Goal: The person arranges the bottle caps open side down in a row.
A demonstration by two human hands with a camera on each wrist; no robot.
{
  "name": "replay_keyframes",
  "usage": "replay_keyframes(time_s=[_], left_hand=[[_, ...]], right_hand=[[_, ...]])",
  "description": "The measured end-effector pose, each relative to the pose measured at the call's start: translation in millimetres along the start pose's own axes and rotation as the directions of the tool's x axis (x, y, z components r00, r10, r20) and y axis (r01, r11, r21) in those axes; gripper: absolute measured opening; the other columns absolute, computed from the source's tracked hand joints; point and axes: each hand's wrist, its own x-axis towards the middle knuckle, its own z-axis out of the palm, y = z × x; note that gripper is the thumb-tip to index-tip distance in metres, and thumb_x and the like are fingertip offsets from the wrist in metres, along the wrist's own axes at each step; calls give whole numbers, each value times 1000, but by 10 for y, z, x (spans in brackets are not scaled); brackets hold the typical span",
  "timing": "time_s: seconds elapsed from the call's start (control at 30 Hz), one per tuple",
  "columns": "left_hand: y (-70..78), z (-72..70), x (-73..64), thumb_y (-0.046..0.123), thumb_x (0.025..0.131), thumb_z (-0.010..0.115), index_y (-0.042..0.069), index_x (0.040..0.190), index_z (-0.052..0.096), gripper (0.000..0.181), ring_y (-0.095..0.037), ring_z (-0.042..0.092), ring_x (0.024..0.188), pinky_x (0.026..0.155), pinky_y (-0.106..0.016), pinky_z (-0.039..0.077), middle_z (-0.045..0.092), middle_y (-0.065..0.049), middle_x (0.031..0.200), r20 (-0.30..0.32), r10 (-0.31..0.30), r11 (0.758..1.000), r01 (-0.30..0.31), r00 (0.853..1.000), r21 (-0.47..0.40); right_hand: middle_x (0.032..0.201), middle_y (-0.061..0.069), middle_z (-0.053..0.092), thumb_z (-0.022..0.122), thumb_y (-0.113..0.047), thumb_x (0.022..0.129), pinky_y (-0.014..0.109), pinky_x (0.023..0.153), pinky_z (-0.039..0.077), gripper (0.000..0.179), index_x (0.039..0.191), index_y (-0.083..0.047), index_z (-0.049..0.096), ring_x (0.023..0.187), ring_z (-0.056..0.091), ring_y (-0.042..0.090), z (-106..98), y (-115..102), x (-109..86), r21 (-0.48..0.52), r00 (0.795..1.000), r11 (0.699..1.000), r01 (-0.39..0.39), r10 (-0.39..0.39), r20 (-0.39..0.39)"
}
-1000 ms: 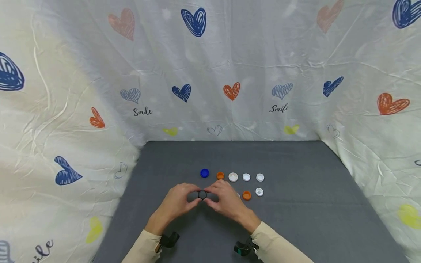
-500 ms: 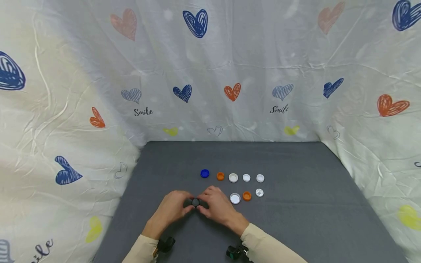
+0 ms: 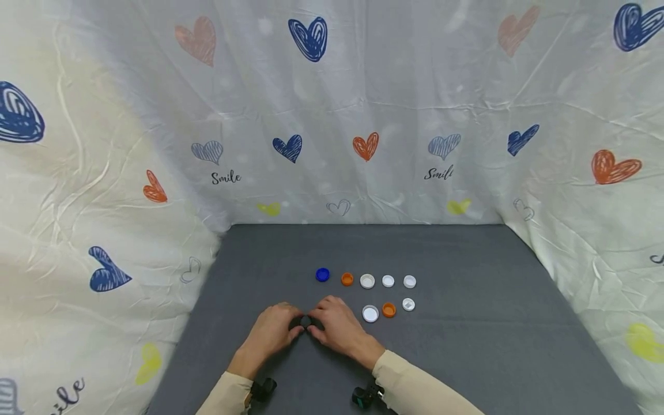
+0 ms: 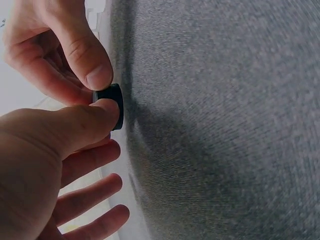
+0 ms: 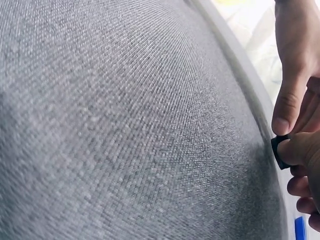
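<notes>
A small round black cap [image 3: 305,322] is pinched between both hands, close over the grey cloth. My left hand [image 3: 269,333] holds its left side with thumb and fingertips. On the opposite side, my right hand [image 3: 339,327] grips it the same way. In the left wrist view the black cap [image 4: 118,102] stands edge-on, with the left thumb [image 4: 106,111] on its side and the right thumb [image 4: 100,76] at its upper edge. The right wrist view shows the same cap [image 5: 279,156] partly covered by the right thumb.
Behind the hands a row holds a blue cap [image 3: 322,275], an orange cap [image 3: 347,279] and white caps [image 3: 367,281]. Right of the right hand lie a white cap [image 3: 370,313], an orange cap [image 3: 389,310] and a smaller white cap [image 3: 408,304]. A heart-printed curtain [image 3: 332,115] surrounds the table.
Both hands have carried the black cap slightly left and toward the body. The white cap beside the right hand, mostly covered a second ago, now shows fully. The other caps stay put.
</notes>
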Motion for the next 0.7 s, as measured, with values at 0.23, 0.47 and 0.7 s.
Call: replay_keyframes(time_s=[0.23,0.47,0.7], left_hand=[[-11,95,13,25,78,87,20,97,77,22,-24,70,94,78,-45,58,73,0,95,8,-7,999,7,1000,41],[-2,87,0,24,79,85,17,100,75,25,-24,69,97,79,-43,57,73,0,98,6,8,999,-8,1000,37],[-11,-66,34,29,82,81,10,119,70,43,-24,68,104,86,-43,56,71,-5,115,81,-15,999,18,997,-40]], right_hand=[[99,-6,68,76,-37,86,35,91,49,23,103,-22,78,98,60,14,26,0,10,-15,1000,1000,-7,7,16],[100,-5,68,77,-37,85,35,91,49,25,103,-20,78,98,60,14,44,24,6,-14,1000,1000,-2,2,5],[105,-4,70,75,-38,88,36,94,50,31,112,-18,75,100,62,14,-78,107,2,28,997,998,-53,51,65]])
